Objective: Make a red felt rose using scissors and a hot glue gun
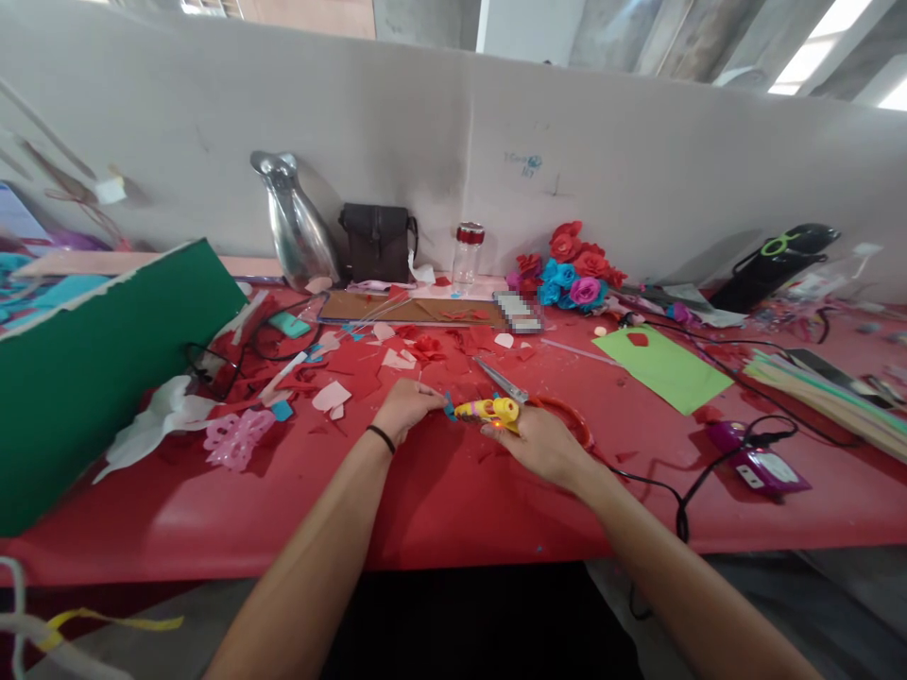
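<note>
My right hand (542, 442) is closed round a small yellow glue gun (488, 410) with a lit orange spot, its tip pointing left. My left hand (407, 404) has its fingers curled on a small piece, with a bit of blue (449, 408) showing at the glue gun's tip; I cannot make out exactly what it holds. A black band sits on my left wrist. Both hands rest on the red table (439, 491). Scissors (502, 381) with red handles lie just behind my right hand.
Red and pink paper scraps (397, 354) litter the table. A green sheet (662, 366), a paper flower bouquet (571, 269), a silver vase (294, 222), a brown bag (375, 241), a jar (468, 253), a green board (92, 364), a purple power adapter (758, 463) with cable, and a white partition behind.
</note>
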Available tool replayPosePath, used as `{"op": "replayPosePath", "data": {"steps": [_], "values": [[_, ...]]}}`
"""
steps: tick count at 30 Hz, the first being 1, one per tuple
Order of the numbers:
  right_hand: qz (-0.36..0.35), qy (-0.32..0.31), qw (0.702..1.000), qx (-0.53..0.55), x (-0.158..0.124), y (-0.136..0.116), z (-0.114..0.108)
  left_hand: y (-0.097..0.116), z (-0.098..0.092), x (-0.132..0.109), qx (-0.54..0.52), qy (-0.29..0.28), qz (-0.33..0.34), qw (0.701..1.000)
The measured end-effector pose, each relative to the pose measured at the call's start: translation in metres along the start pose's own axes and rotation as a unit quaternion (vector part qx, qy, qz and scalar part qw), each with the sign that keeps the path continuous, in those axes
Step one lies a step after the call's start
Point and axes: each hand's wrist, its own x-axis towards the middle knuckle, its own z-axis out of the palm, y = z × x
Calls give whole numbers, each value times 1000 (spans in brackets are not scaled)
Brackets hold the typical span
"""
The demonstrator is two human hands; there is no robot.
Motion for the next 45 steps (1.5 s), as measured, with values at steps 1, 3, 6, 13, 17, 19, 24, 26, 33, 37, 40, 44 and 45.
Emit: {"op": "replayPosePath", "data": {"steps": [1, 3, 6, 13, 17, 19, 24, 26, 33, 37, 40, 44, 45], "values": [[0, -3, 1000, -3, 0, 1, 0, 0, 0, 0, -1, 0, 2, 1000], [-1, -7, 1000, -9, -2, 1, -1, 0, 0, 0, -2, 5, 5, 1000], [6, -7, 1000, -16, -6, -2, -4, 0, 0, 0, -1, 10, 0, 1000], [50, -32, 998, -32, -20, -6, -28, 3, -1, -2, -2, 13, -14, 1000], [165, -1, 982, -89, -20, 27, -53, 6, -3, -2, -44, -2, -10, 999], [239, 26, 956, -166, -18, 53, -59, 8, -5, -3, -99, 1, 6, 995], [298, 43, 919, -253, -15, 91, -56, 10, -11, -17, -170, 18, 77, 982], [288, 79, 920, -254, -14, 82, -51, 8, -13, -27, -144, 21, 90, 985], [17, 83, 996, 33, 8, -17, -18, 12, -8, -58, -1, -4, 116, 993], [16, 40, 991, 127, 18, -44, 1, 15, 1, -68, 30, -4, 135, 990], [32, 57, 984, 167, 17, -43, 9, 14, 5, -72, 30, 1, 116, 993], [81, 148, 928, 333, 14, -33, 15, 9, 8, -74, 8, 23, 124, 992], [96, 173, 907, 370, 14, -30, 17, 6, 7, -74, -7, 47, 140, 989]]}}
